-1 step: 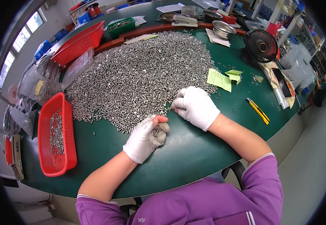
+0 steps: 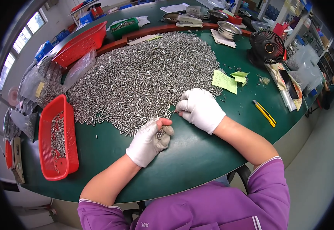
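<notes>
Nearest: left hand (image 2: 147, 140), gloved, palm turned up, fingers curled into a cup around a few small metal pins (image 2: 160, 134); thumb tip bare, laid across the top. The cupping presumably keeps loose pins from rolling off. Right hand (image 2: 201, 109), gloved, back upward, fingers bent together and tips lowered at the pile's near edge; whether they pinch a pin, cannot tell. Bare fingertips probably give better feel on such small parts.

Green tabletop (image 2: 182, 165) shows between the hands and the wearer.

Just beyond both hands: broad pile of pins (image 2: 147, 73), likely kept this close for short reaches. Left of left hand: red basket (image 2: 72, 142), pins along its floor; side placement seems to keep them apart from the pile.

Right of right hand: yellow utility knife (image 2: 266, 115), blade end pointing away from the wearer. Farther: green paper slips (image 2: 225, 81), then black fan (image 2: 267, 46).

Past the pile: red-brown ledge (image 2: 122, 41), perhaps a stop for rolling pins.
</notes>
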Demonstrator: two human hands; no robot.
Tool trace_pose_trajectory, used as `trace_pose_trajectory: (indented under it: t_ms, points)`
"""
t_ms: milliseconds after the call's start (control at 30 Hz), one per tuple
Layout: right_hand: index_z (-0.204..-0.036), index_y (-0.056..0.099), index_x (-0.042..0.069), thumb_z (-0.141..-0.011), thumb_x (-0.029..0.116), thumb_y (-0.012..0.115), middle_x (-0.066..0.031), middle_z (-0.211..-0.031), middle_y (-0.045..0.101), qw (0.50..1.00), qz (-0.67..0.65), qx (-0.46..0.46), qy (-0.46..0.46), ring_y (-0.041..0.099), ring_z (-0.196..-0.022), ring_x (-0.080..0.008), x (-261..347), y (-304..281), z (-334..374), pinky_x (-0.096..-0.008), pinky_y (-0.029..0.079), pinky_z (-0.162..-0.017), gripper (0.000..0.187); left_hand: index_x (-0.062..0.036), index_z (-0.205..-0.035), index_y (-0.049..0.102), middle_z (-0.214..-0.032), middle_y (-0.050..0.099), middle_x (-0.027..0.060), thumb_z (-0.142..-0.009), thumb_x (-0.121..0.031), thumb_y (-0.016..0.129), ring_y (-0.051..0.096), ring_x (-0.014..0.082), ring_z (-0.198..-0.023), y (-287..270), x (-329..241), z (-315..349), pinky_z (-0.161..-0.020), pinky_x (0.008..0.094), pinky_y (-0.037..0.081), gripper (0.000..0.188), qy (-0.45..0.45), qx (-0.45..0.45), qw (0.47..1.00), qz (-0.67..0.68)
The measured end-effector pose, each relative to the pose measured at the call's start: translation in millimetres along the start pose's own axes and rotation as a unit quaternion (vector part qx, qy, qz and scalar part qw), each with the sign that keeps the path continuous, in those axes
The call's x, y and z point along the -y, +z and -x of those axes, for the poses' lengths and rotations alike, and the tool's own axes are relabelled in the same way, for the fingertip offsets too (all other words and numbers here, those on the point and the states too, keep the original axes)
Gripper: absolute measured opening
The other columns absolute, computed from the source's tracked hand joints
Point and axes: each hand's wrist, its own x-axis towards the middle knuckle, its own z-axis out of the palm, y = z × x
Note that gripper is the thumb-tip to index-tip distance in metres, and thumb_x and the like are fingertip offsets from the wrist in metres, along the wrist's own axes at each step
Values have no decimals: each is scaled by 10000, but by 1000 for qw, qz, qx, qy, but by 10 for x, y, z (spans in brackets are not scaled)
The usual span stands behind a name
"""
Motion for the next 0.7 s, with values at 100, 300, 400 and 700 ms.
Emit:
trace_pose_trajectory:
  t_ms: [100, 300, 400, 700]
  points:
    - [-799, 680, 114, -726, 182, 685, -59, -803, 616, 998, 24, 37, -39, 596, -768, -269, 23, -77, -31, -394, 486, -674, 100, -66, -1084, 554, -865, 577, 33, -941, -343, 539, 460, 102, -638, 12, -2, 2, -554, 226, 366, 312, 4, -7, 1000, -10]
    - [-826, 633, 98, -740, 217, 687, -70, -847, 600, 997, -30, 36, -67, 579, -817, -280, 29, -23, -22, -392, 475, -713, 156, -92, -1016, 555, -824, 583, 15, -916, -249, 604, 436, 78, -583, -28, 21, -31, -513, 196, 339, 192, -3, 12, 1000, -4]
    - [-818, 611, 101, -738, 249, 705, -60, -841, 593, 986, -134, -23, -96, 569, -808, -280, 79, -49, -10, -385, 464, -726, 193, -108, -1014, 561, -840, 597, 9, -913, -226, 609, 428, 66, -580, -41, 23, -38, -527, 196, 347, 163, -21, 21, 999, -15]
    - [-802, 637, 96, -726, 167, 724, -61, -830, 606, 969, -224, -15, -103, 583, -784, -269, 102, -79, -30, -378, 479, -696, 136, -111, -983, 554, -816, 590, -1, -904, -257, 630, 461, 52, -601, 13, -20, -8, -517, 173, 352, 182, -56, 2, 998, -24]
